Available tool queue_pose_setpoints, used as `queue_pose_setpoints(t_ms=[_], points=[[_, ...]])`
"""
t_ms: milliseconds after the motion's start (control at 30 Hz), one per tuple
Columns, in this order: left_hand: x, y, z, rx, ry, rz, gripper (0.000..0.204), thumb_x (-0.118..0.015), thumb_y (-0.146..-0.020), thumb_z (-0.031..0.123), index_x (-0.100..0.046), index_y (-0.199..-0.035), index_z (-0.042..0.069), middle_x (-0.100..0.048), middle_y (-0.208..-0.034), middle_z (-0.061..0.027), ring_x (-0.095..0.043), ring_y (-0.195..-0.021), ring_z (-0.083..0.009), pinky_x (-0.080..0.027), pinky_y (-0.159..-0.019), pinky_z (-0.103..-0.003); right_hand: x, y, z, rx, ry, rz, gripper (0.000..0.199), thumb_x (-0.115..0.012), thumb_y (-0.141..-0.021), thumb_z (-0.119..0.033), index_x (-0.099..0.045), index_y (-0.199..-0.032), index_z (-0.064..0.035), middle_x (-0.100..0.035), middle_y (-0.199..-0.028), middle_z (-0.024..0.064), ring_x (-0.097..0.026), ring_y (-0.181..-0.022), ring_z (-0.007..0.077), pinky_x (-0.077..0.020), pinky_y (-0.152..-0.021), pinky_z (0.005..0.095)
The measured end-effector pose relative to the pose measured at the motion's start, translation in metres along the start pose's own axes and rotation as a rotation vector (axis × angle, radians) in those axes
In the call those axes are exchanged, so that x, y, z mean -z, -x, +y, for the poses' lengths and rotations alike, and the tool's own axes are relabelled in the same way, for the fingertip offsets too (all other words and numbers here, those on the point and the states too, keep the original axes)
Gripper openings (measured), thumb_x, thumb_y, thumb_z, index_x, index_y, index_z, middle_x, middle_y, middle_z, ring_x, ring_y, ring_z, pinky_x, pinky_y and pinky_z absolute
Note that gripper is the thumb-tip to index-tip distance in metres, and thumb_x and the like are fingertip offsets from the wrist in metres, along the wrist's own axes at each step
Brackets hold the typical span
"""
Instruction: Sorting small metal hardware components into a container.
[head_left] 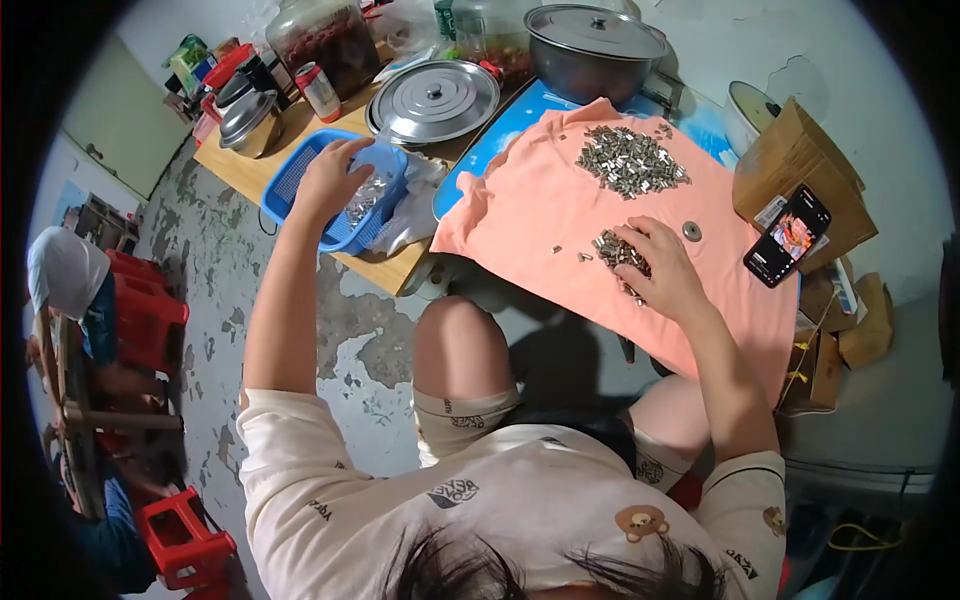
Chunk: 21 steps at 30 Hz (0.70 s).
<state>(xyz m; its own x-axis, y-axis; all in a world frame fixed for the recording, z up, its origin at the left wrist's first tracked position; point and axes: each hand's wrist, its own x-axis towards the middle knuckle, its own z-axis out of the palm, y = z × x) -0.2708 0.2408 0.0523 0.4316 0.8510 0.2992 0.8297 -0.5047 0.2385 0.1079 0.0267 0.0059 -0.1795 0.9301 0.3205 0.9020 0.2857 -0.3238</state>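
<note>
My left hand [333,182] is over a blue plastic basket [282,175], its fingers apart and bent slightly down. Small shiny metal pieces in clear plastic [366,200] lie inside the basket, partly behind the hand. My right hand [660,268] rests on a small heap of short metal cylinders [622,252], with thumb and fingers apart and pieces showing between them. Its palm side is hidden. A larger heap of the same cylinders [632,162] lies farther back on the pink cloth [530,240]. A few loose ones [585,257] are left of my right hand.
Right of the small heap lies a round grey disc [692,231]. A phone [788,236] leans on a cardboard box [800,175] at the right. Behind stand a lidded steel pot [590,75], a round metal lid [434,100] and a can [318,92]. Red stools [185,540] stand at left.
</note>
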Motion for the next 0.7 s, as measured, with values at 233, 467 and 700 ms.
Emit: queue_pose_setpoints(t_ms=[233, 467, 700], points=[[0.009, -0.003, 0.005, -0.038, 0.114, 0.042, 0.032, -0.055, -0.077, 0.007, -0.056, -0.108, 0.012, -0.056, -0.104, -0.0107, -0.055, -0.086, -0.0256, -0.043, -0.079, -0.033, 0.001, 0.0, 0.0, -0.046, -0.045, 0.037, 0.034, -0.056, -0.076, -0.021, -0.053, -0.107, -0.0062, -0.048, -0.109, 0.0104, -0.045, -0.104, 0.0255, -0.036, -0.089, 0.0349], [0.019, -0.01, 0.014, -0.123, -0.175, -0.118, 0.018, -0.053, -0.078, 0.013, -0.062, -0.092, 0.009, -0.059, -0.095, -0.0128, -0.056, -0.086, -0.0298, -0.044, -0.073, -0.037, 0.0, 0.004, 0.002, -0.042, -0.074, 0.052, 0.031, -0.056, -0.076, -0.02, -0.054, -0.103, -0.0054, -0.05, -0.107, 0.0105, -0.047, -0.102, 0.0255, -0.037, -0.088, 0.0348], [0.012, -0.015, 0.027, 0.069, -0.257, -0.271, 0.048, -0.048, -0.077, 0.048, -0.064, -0.08, 0.003, -0.061, -0.082, -0.0167, -0.057, -0.081, -0.032, -0.044, -0.072, -0.04, -0.003, 0.005, 0.009, -0.064, -0.118, 0.086, 0.035, -0.056, -0.077, -0.027, -0.054, -0.107, -0.0101, -0.049, -0.112, 0.0097, -0.047, -0.105, 0.0252, -0.037, -0.088, 0.0346]])
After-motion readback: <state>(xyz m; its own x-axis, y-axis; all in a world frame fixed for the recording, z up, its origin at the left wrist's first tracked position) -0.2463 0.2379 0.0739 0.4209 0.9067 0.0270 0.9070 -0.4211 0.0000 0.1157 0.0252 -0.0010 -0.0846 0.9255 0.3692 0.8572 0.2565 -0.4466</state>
